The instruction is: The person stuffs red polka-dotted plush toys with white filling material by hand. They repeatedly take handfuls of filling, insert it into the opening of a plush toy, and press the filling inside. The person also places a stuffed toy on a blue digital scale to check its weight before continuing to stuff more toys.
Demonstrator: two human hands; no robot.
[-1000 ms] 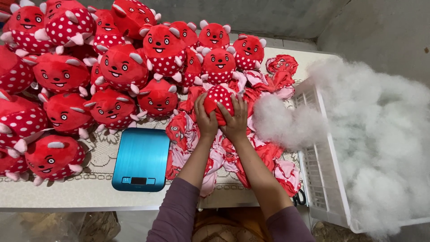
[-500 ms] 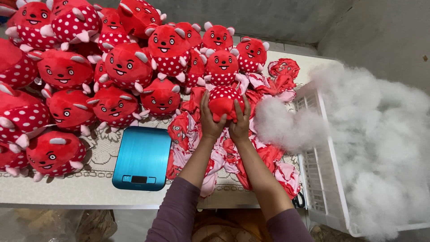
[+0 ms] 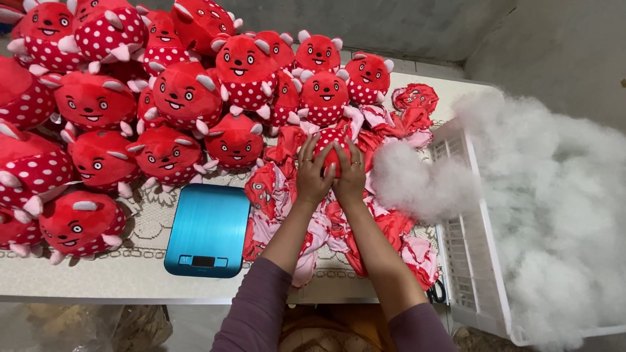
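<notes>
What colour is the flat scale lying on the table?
The scale is shiny blue with a small dark display near its front edge, seen best in the head view.

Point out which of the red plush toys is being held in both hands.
It is the red, white-dotted plush toy pressed between the left hand and right hand, over the pile of flat unstuffed skins; the other toys lie untouched.

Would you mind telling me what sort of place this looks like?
Probably a small toy-stuffing workshop. Finished red plush toys are piled on the table, flat unstuffed skins lie beside a blue scale, and white stuffing fills a crate. Both hands press a toy.
</notes>
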